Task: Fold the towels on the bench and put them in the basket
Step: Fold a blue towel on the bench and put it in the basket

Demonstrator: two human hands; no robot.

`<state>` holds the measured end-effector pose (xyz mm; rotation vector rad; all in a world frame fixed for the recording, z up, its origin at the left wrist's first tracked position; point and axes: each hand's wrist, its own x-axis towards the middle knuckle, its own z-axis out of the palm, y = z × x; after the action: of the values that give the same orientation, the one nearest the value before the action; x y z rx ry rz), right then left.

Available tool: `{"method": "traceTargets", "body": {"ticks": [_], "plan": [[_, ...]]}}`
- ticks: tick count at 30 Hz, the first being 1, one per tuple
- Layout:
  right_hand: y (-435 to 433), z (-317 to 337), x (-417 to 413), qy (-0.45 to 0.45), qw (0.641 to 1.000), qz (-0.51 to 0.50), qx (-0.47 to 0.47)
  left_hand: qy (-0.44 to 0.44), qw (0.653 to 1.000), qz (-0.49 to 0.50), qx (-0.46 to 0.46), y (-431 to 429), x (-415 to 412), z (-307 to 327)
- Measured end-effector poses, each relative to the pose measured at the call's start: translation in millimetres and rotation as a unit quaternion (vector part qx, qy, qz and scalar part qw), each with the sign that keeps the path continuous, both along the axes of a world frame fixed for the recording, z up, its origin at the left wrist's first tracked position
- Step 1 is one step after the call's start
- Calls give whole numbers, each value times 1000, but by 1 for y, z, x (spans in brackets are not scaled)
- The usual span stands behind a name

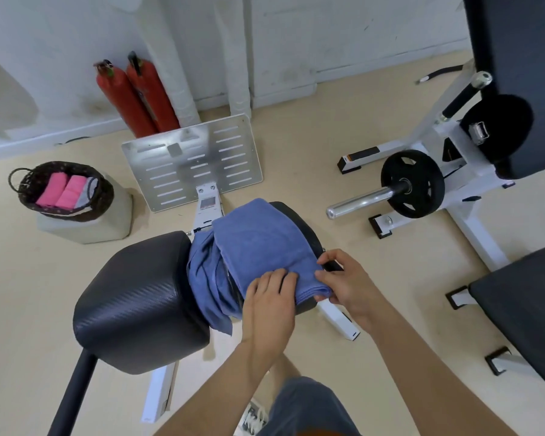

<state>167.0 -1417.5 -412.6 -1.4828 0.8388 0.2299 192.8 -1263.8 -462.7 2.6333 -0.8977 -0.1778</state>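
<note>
Far left on the floor I see a dark woven wicker basket sitting on a pale block. It holds two folded pink towels and one grey cloth beside them. Moving right comes the black padded bench. One crumpled blue towel hangs in the gap between its two pads. On the further pad lies one folded blue terry towel, its long axis running away from me.

My left hand rests flat on its near end, fingers straight and pressing. My right hand pinches the near right corner, thumb and fingers clamped on the layers.

The basket lies well apart, left of and beyond both hands. The left hand is nearer to it, so I judge the carry will go leftward.
</note>
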Motion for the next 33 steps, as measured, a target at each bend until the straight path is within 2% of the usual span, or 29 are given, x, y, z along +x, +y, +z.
{"method": "traceTargets", "body": {"ticks": [1, 3, 5, 6, 7, 9, 11, 12, 16, 20, 24, 28, 30, 33], "plan": [[-2, 4, -1, 3, 1000, 27, -8, 17, 1000, -6, -6, 3, 1, 3], [-9, 9, -4, 52, 977, 156, -134, 55, 998, -30, 9, 8, 2, 11], [-17, 15, -7, 87, 891, 317, -313, 106, 993, -44, 36, 12, 2, 25], [-20, 22, -7, 69, 864, 361, -344, 131, 990, -49, 34, 12, 4, 34], [-23, 30, -7, 44, 860, 391, -323, 158, 986, -50, 29, 12, 6, 40], [-25, 48, -5, 30, 858, 469, -208, 210, 977, -46, -1, 14, 16, 52], [-24, 53, -5, 40, 816, 548, -180, 263, 964, -42, -18, 15, 28, 60], [-24, 52, -5, 33, 810, 554, -189, 300, 953, -41, -27, 16, 34, 62], [-28, 41, 2, -13, 862, 468, -196, 431, 900, -52, -35, 18, 51, 72], [-28, 31, 26, -11, 887, 433, -160, 513, 854, -34, -72, 25, 78, 73], [-27, 16, 56, 15, 919, 361, -159, 526, 850, -2, -32, 36, 123, 73], [-24, 4, 92, 6, 938, 288, -192, 538, 825, 125, -116, 37, 155, 67], [-21, 0, 108, 7, 930, 289, -227, 507, 838, 167, -117, 33, 163, 59], [-18, -7, 125, 25, 903, 324, -280, 465, 867, 169, -57, 26, 164, 45]]}}
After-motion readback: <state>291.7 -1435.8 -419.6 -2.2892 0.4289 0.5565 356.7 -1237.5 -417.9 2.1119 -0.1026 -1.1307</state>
